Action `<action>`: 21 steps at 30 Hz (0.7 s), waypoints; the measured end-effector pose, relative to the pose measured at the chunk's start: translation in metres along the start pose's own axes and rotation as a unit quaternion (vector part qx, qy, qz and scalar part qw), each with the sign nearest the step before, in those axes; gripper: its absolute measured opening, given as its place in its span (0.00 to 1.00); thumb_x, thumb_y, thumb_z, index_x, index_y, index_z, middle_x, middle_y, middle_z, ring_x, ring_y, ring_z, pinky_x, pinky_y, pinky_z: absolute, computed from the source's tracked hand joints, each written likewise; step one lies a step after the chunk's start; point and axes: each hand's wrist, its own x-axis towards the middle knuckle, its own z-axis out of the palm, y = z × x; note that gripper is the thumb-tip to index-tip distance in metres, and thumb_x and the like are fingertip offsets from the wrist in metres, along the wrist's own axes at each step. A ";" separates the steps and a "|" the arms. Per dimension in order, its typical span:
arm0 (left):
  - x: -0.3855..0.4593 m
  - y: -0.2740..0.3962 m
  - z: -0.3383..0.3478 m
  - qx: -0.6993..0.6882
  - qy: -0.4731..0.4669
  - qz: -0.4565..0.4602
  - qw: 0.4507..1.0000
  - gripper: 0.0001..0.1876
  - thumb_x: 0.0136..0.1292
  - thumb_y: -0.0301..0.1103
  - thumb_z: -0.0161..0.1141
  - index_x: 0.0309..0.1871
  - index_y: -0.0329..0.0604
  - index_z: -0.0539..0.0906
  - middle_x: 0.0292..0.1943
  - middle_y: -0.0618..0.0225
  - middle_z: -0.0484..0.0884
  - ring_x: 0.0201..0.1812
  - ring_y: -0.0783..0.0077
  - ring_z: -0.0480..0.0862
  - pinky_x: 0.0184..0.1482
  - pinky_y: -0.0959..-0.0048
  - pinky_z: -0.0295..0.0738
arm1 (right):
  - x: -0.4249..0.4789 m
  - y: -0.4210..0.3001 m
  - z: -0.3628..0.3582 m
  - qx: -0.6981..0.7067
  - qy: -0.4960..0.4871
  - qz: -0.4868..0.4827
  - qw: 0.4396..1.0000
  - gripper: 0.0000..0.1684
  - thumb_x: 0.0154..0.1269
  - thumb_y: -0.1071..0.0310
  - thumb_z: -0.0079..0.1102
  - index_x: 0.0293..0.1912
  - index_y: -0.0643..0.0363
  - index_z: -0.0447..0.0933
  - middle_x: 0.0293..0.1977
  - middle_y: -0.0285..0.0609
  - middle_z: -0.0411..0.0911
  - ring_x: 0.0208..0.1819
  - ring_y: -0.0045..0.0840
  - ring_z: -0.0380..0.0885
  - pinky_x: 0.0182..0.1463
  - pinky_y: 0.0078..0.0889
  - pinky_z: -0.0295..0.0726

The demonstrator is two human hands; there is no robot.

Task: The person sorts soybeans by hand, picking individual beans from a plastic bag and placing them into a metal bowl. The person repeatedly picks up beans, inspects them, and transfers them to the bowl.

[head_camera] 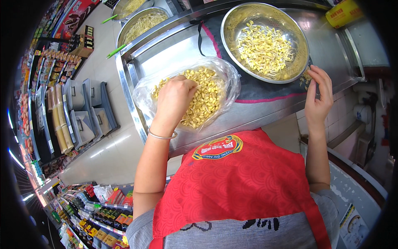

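Observation:
My left hand (176, 96) is in the mouth of a clear plastic bag (143, 93) full of soybean sprouts (205, 102), its fingertips closed at the sprouts; whether they pinch one is hidden. On the right, my right hand (320, 90) is raised near the counter's front edge, fingers loosely bent and apart, with nothing seen in it. Beside it stands a perforated stainless steel colander (230, 46) with long-tailed soybean sprouts (264, 51) inside. The colander rests on a dark cloth with a pink border (261, 96). A few small scraps (304, 81) lie between the colander and my right hand.
The steel counter (230, 115) has a raised metal rim (130, 99) at its left. Beyond it stand a bowl of thin white sprouts (144, 26) and another bowl (130, 7), with green handles nearby. A yellow wrapped roll (343, 14) is at the upper right. Store shelves (115, 222) stand left.

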 end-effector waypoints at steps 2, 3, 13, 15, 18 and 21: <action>-0.001 -0.001 -0.002 -0.021 0.013 -0.009 1.000 0.06 0.59 0.28 0.68 0.39 0.39 0.89 0.35 0.57 0.87 0.36 0.56 0.86 0.42 0.64 0.80 | 0.004 -0.012 -0.004 0.018 0.006 0.003 1.000 0.13 0.66 0.84 0.55 0.47 0.64 0.82 0.50 0.48 0.82 0.55 0.37 0.80 0.60 0.35 0.77; -0.002 -0.004 -0.003 -0.041 0.024 -0.011 0.999 0.06 0.59 0.27 0.68 0.39 0.38 0.89 0.35 0.58 0.87 0.35 0.59 0.86 0.41 0.66 0.81 | 0.006 -0.018 -0.006 0.026 0.010 0.005 1.000 0.14 0.66 0.84 0.55 0.48 0.64 0.82 0.50 0.48 0.82 0.54 0.37 0.80 0.59 0.34 0.77; -0.030 0.000 -0.034 -0.497 0.025 -0.230 0.836 0.08 0.65 0.28 0.70 0.42 0.31 0.88 0.33 0.70 0.87 0.34 0.82 0.83 0.40 0.82 0.78 | 0.005 -0.101 0.023 0.306 -0.164 0.052 0.936 0.14 0.66 0.82 0.59 0.50 0.65 0.81 0.45 0.47 0.82 0.45 0.30 0.83 0.50 0.29 0.80; -0.037 0.003 -0.038 -0.540 0.030 -0.235 0.807 0.08 0.64 0.28 0.70 0.43 0.32 0.87 0.32 0.69 0.87 0.34 0.81 0.83 0.41 0.81 0.78 | 0.008 -0.117 0.036 0.364 -0.211 0.068 0.905 0.14 0.67 0.81 0.58 0.51 0.66 0.81 0.46 0.45 0.81 0.45 0.25 0.81 0.51 0.26 0.79; -0.043 0.004 -0.041 -0.616 -0.016 -0.228 0.754 0.08 0.65 0.28 0.70 0.43 0.33 0.87 0.32 0.69 0.87 0.34 0.81 0.83 0.42 0.80 0.78 | 0.021 -0.131 0.064 0.402 -0.192 0.010 0.895 0.14 0.65 0.80 0.61 0.50 0.64 0.82 0.44 0.45 0.81 0.43 0.26 0.81 0.48 0.25 0.80; -0.049 0.011 -0.043 -0.650 -0.037 -0.233 0.722 0.06 0.66 0.27 0.68 0.42 0.35 0.86 0.32 0.68 0.87 0.32 0.79 0.82 0.39 0.79 0.77 | 0.037 -0.141 0.082 0.413 -0.188 -0.048 0.890 0.13 0.63 0.78 0.65 0.48 0.62 0.84 0.42 0.44 0.81 0.42 0.28 0.82 0.46 0.26 0.80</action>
